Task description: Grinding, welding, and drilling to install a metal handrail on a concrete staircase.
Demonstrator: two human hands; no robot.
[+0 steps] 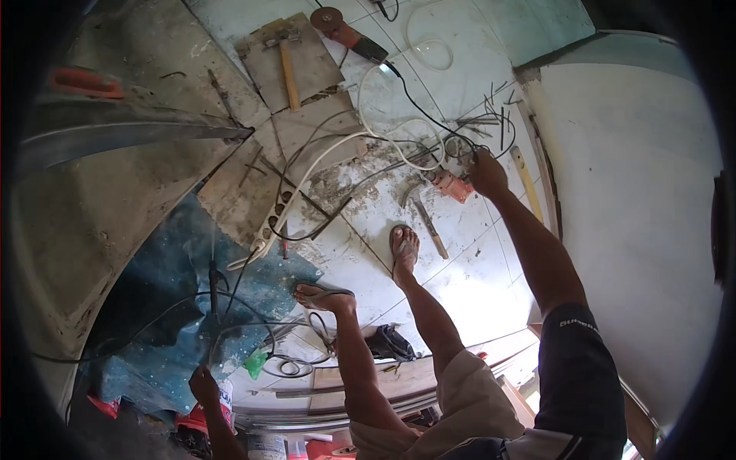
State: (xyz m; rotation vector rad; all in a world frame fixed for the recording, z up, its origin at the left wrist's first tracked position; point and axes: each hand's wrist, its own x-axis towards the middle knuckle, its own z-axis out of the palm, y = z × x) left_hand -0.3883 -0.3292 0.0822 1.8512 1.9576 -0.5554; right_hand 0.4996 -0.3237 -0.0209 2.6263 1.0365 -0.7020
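Note:
My right hand (488, 172) reaches forward to the right, its fingers closed on a black cable (497, 150). Just left of it lies a red power tool (452, 186). A claw hammer (426, 220) rests on the tiles closer to my feet. At lower left, my left hand (205, 386) is closed around the thin lower end of a dark, rod-like tool (214, 295) with a cable looping around it. That looks like a welding electrode holder, though its exact kind is unclear. Beneath it spreads a blue sheet (165, 307).
An angle grinder (349, 34) and a wooden-handled hammer (289, 73) lie at the far side. A white power strip (270, 222) with trailing cords crosses the floor. Metal rods (483, 120) are scattered near the white wall (629, 192). A yellow level (527, 184) lies beside it.

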